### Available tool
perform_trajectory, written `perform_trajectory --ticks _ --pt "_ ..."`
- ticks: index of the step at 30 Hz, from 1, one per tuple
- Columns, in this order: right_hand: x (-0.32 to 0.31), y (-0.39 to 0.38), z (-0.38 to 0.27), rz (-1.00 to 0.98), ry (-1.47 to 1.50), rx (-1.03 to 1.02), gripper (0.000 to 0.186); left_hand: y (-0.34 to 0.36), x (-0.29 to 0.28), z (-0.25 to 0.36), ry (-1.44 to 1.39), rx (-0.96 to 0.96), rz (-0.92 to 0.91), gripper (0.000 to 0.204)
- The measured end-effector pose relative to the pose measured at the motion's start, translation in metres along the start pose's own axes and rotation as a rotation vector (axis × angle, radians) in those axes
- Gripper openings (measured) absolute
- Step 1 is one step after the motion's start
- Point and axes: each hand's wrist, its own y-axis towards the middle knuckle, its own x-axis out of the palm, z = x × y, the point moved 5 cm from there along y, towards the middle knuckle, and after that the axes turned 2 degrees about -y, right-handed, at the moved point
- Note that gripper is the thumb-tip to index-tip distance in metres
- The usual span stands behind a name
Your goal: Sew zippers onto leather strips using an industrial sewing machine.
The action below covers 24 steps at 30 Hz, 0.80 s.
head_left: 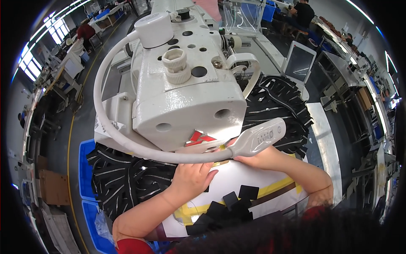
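Observation:
The white sewing machine head [190, 106] fills the middle of the view. My left hand [192, 180] lies on the white work surface [228, 178] below it, thumb spread from the stretched fingers; its fingertips pass behind the lamp neck. My right hand [260, 159] reaches in from the right, its fingers mostly hidden behind the white lamp head [260, 137]. Whatever lies under the fingertips at the needle area is hidden. Several black square patches [230, 200] lie loosely piled nearest me on the surface. Yellow tape [270, 186] runs along its edge.
Heaps of black strips with silvery lines [122, 178] flank the machine on the left and, as more black strips [279, 106], on the right. Blue bins [87, 169] stand at left. A tablet-like screen [299, 62] rises at back right. Other people sit at distant benches.

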Motion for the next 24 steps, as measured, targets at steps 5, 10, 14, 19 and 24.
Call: perform_trajectory --ticks 5,10,14,19,24 --pt "0.007 0.002 0.015 -0.014 -0.059 -0.009 0.034 -0.002 0.004 -0.001 0.002 -0.082 -0.113 0.059" --pt "0.010 0.009 0.023 -0.020 -0.081 -0.035 0.029 -0.007 0.005 -0.004 0.003 -0.092 -0.039 0.054" --pt "0.009 0.016 0.035 0.084 -0.060 -0.083 0.018 -0.004 0.001 -0.001 0.009 -0.057 0.048 0.047" --pt "0.013 0.032 0.016 0.065 -0.192 -0.054 0.020 -0.004 0.004 0.008 0.120 0.004 -0.067 0.043" --pt "0.009 0.037 -0.009 0.150 0.022 -0.204 0.018 -0.002 0.003 0.012 0.140 -0.016 -0.097 0.046"
